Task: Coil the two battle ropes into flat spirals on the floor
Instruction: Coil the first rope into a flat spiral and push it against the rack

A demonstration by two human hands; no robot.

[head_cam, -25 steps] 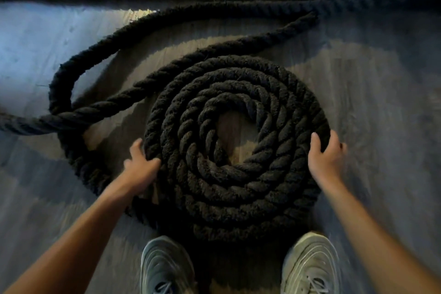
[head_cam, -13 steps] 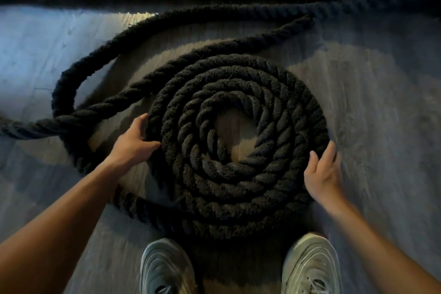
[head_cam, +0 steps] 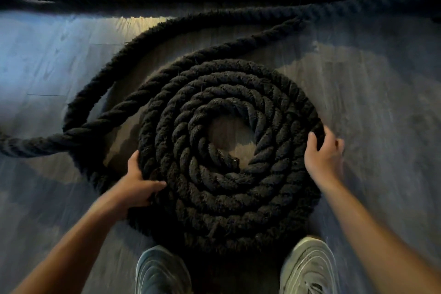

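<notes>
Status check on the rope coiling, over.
Left hand gripping the coil's left edge; right hand on its right edge. Spiral flat, loose tail still uncoiled. Shoes close by, nothing blocking.

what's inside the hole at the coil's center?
Bare wood floor shows through the coil, with the rope's inner end curling at its lower edge. Floor beneath the turns is covered.

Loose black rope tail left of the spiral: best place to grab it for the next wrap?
Take the loose black rope tail where it peels off the black coiled rope spiral, upper left, left hand coming from above. There it lies alone on the grey wood floor, so fingers can likely wrap around it; further left it crosses another loop.
</notes>
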